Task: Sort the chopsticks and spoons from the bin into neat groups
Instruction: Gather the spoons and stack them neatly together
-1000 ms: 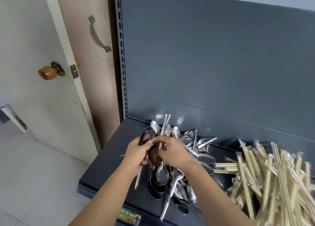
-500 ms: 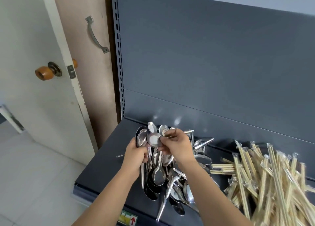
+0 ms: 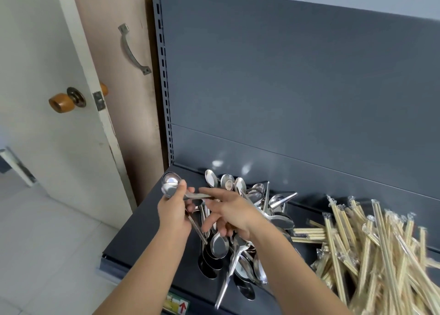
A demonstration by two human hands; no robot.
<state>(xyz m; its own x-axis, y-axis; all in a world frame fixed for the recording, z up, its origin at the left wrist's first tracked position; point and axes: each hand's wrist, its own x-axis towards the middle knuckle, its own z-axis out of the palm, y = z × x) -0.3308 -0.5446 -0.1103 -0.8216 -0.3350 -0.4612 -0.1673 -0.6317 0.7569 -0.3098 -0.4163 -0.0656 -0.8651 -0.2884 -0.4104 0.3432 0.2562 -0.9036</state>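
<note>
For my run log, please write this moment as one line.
left hand grips stacked spoons | right hand pinches one of their handles | spoon pile beside wrapped chopsticks on shelf

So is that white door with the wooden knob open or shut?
Open. The white door with the wooden knob stands swung out, its latch edge exposed and a second knob visible behind it.

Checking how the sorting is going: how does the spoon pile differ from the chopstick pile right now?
The spoon pile is shiny metal; the chopstick pile is pale wood in clear wrappers. The spoon pile lies at the left, under the left hand and right hand; the chopstick pile lies at the right, untouched. Both lie jumbled, pointing many ways, on the dark grey shelf.
</note>
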